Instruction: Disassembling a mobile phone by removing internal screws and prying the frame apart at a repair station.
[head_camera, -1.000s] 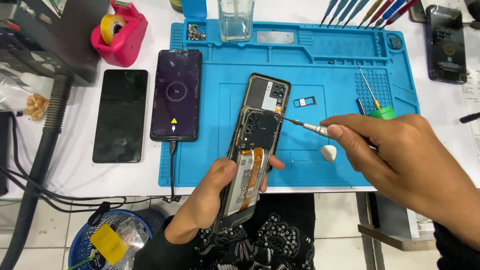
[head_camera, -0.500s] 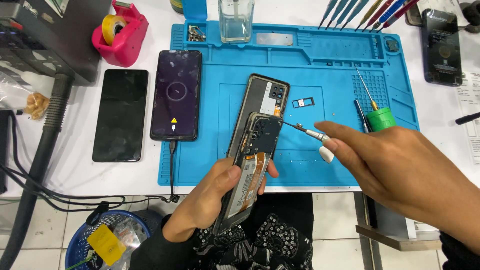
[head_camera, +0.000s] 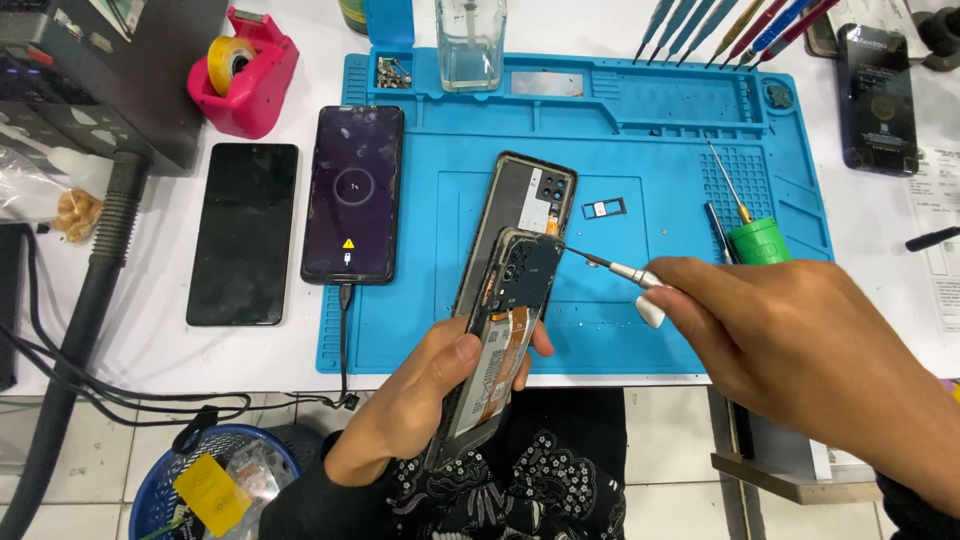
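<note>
My left hand (head_camera: 420, 405) grips an opened smartphone (head_camera: 505, 320) by its lower half, tilted up over the front edge of the blue repair mat (head_camera: 620, 130). Its circuit board and battery face me. My right hand (head_camera: 800, 350) holds a thin screwdriver (head_camera: 610, 266), and the tip touches the right edge of the phone's upper board. The phone's removed back cover (head_camera: 528, 195) lies on the mat just behind the phone. A white pick (head_camera: 650, 312) pokes out beneath my right fingers.
A charging phone (head_camera: 353, 195) with a lit screen and a dark phone (head_camera: 243, 232) lie to the left. A green-handled screwdriver (head_camera: 752, 232), a SIM tray (head_camera: 604, 208), a pink tape dispenser (head_camera: 242, 70), a glass jar (head_camera: 470, 40) and a blue waste basket (head_camera: 215, 480) surround the mat.
The opened phone has lifted slightly toward me in my left hand. My right hand shifted a little left and down while the screwdriver tip stayed at the phone's upper board.
</note>
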